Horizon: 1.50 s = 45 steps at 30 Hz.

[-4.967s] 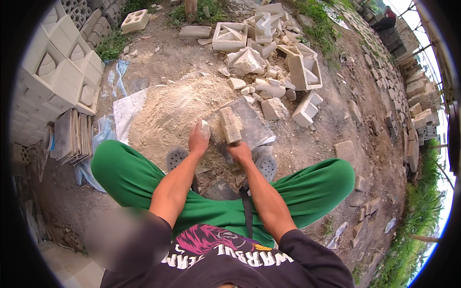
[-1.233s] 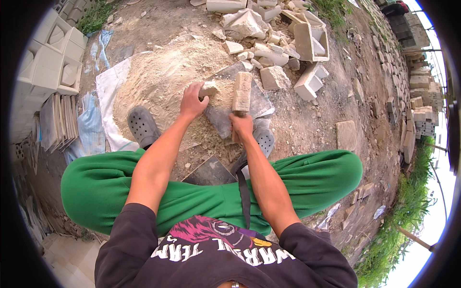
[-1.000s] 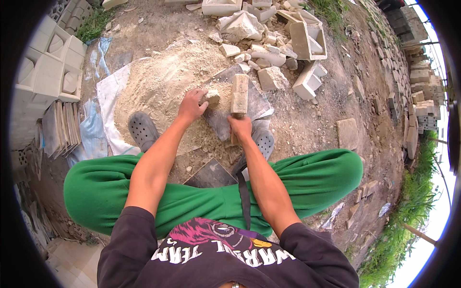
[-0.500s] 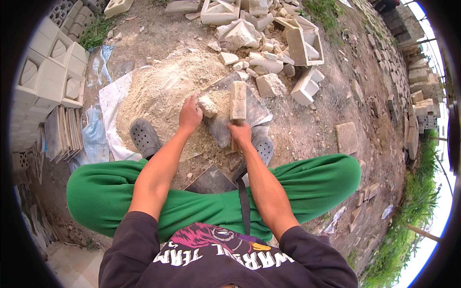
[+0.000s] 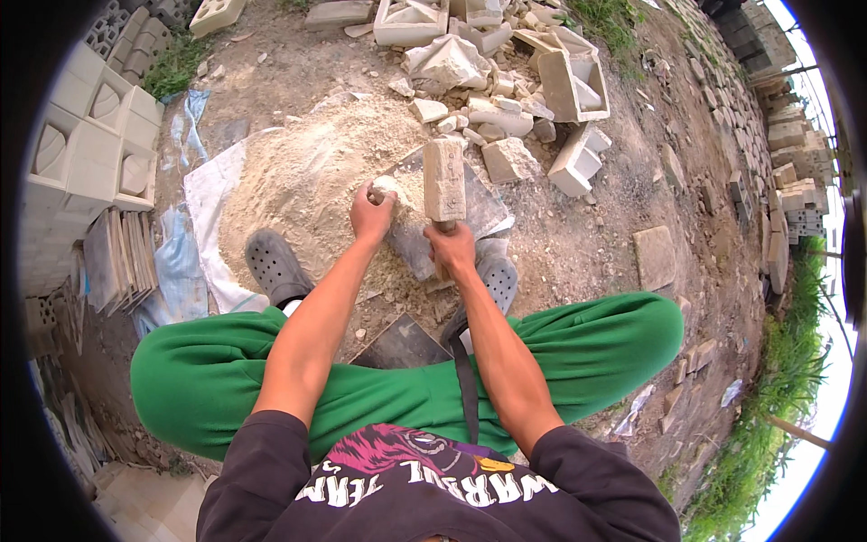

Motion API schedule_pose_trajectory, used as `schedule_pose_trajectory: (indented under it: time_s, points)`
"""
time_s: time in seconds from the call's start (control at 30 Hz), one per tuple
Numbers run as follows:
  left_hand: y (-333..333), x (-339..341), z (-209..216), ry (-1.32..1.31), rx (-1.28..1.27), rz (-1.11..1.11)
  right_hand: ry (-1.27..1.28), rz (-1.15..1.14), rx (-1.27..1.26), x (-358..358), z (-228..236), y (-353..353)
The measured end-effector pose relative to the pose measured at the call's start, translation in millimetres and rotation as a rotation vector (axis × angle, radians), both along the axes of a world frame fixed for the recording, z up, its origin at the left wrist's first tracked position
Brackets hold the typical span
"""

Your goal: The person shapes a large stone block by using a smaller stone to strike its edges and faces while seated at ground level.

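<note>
My right hand (image 5: 452, 247) is wrapped round the handle of a mallet whose blocky, dust-covered head (image 5: 443, 179) stands above the fist. Just left of it, my left hand (image 5: 371, 215) closes round a pale lump of broken block (image 5: 385, 185), its fingers partly hidden behind the piece. Both hands are over a dark flat slab (image 5: 488, 210) strewn with crumbs. A wide heap of pale crushed powder (image 5: 298, 172) spreads beside the left hand, partly on a white sack (image 5: 204, 212).
Broken cream-coloured blocks (image 5: 510, 161) are piled beyond the slab. Moulded blocks (image 5: 104, 144) stack up at the left, above leaning thin boards (image 5: 122, 257). My feet, in grey clogs (image 5: 275, 262), flank the slab. Another dark plate (image 5: 406, 343) lies near my legs.
My left hand has moved slightly right and closed round the lump, which it was only beside before. The mallet stays raised in my right hand, shifted slightly.
</note>
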<state>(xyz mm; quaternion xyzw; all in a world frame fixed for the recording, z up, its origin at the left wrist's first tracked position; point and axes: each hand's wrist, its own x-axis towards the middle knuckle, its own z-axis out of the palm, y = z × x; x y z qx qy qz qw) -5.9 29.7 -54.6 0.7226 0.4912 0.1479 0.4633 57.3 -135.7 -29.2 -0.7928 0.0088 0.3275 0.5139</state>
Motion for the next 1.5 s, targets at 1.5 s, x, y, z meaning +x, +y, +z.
schedule_pose_trajectory:
  time_s: [1.5]
  points:
    - [18.2,-14.7,-22.3,-0.294,-0.237,-0.023,-0.065,0.085,0.072,1.3,28.8,29.9]
